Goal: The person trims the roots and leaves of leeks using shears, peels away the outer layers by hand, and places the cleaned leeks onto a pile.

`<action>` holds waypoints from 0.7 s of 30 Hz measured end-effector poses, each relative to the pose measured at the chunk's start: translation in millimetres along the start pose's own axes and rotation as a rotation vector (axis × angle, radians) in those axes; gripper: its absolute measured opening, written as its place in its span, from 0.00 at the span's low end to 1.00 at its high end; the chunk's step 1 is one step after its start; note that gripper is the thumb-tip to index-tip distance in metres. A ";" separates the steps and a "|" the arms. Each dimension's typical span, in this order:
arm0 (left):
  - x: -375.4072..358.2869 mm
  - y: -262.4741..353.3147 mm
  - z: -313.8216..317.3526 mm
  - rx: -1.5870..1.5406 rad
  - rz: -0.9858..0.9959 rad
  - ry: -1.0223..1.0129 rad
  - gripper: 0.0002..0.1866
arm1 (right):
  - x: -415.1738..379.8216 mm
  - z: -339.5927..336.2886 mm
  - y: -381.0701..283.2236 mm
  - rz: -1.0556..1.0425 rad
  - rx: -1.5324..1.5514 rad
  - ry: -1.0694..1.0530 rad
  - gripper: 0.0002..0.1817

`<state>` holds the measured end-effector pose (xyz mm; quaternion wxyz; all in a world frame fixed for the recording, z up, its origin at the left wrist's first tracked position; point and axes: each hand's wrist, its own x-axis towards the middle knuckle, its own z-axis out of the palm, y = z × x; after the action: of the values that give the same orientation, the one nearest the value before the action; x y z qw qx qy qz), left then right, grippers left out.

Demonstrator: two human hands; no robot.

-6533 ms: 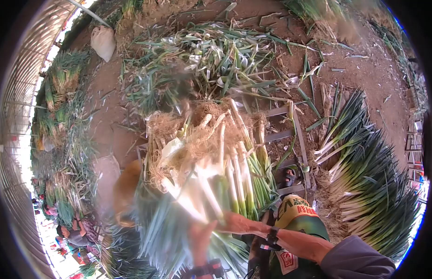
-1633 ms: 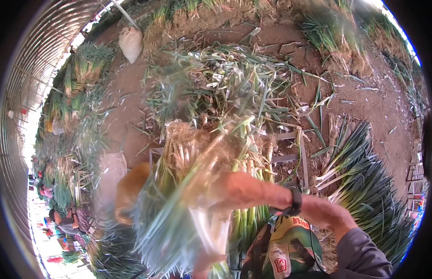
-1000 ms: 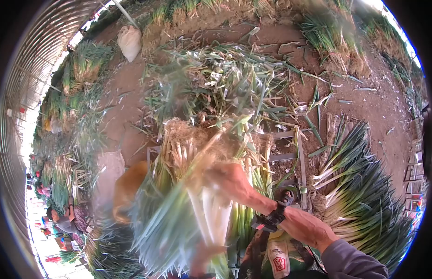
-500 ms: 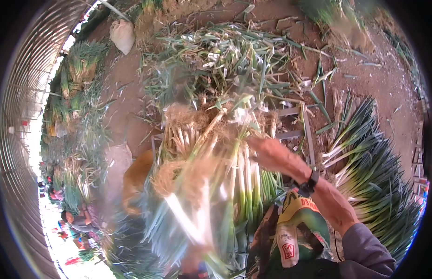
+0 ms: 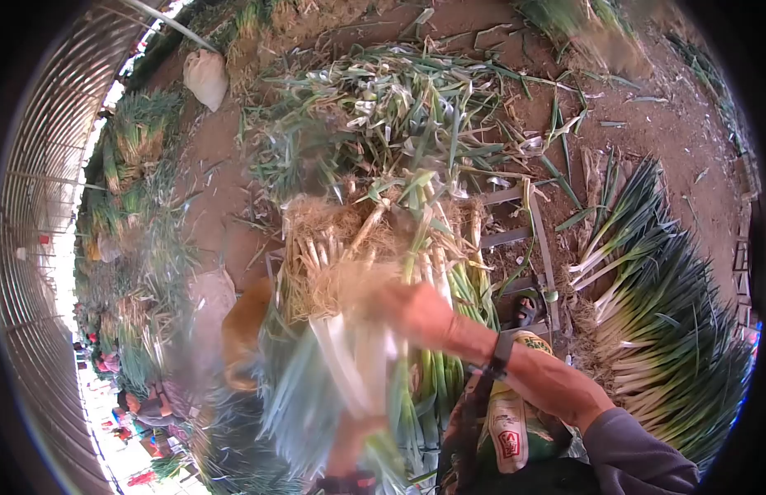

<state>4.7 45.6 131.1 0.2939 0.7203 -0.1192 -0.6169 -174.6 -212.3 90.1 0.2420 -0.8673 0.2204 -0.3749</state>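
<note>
My right hand [image 5: 412,313], blurred by motion, is at the roots of a few green onions [image 5: 341,355] held in front of me. Its fingers are too smeared to read. Lower down, my left hand [image 5: 351,441] is wrapped round the white-and-green stalks of these onions, whose roots point away from me. Beneath and behind them lies a pile of untrimmed onions [image 5: 321,239] with tangled brown roots. A loose stalk [image 5: 370,227] rests across that pile.
Leaf scraps [image 5: 391,99] are heaped beyond the pile. Cleaned onions [image 5: 663,330] lie in a long row on the right. A metal frame [image 5: 544,247] shows beside the pile. Left are a tan animal [image 5: 244,334], a white sack [image 5: 205,78] and a person [image 5: 156,404].
My right hand has moved left and toward me, from above the pile to the roots of the held onions. My left hand keeps its hold, and the view has shifted slightly.
</note>
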 end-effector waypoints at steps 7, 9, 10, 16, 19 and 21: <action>-37.1 39.3 9.3 -0.114 0.000 -0.013 0.27 | -27.4 -34.0 87.1 0.633 0.002 0.159 0.14; -42.0 46.4 1.0 -0.210 -0.097 0.022 0.31 | -43.2 -40.5 73.8 0.429 -0.249 -0.079 0.23; -45.2 49.9 1.5 -0.239 -0.114 0.059 0.31 | -49.1 -39.6 62.3 0.540 -0.142 -0.303 0.27; -26.2 14.1 -50.3 -0.135 0.095 0.177 0.32 | -77.5 17.2 -62.1 0.374 0.759 -0.799 0.45; -32.5 47.8 -40.3 -0.131 0.207 0.233 0.31 | -96.8 56.3 -128.0 0.343 1.129 -0.832 0.50; -41.4 74.9 -24.7 -0.145 0.245 0.335 0.31 | -114.1 78.5 -153.5 0.350 1.341 -0.864 0.48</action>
<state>34.0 14.7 209.4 0.4337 0.7698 -0.1106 -0.4551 -155.3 -7.5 70.7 0.8284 -0.5590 -0.0312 -0.0163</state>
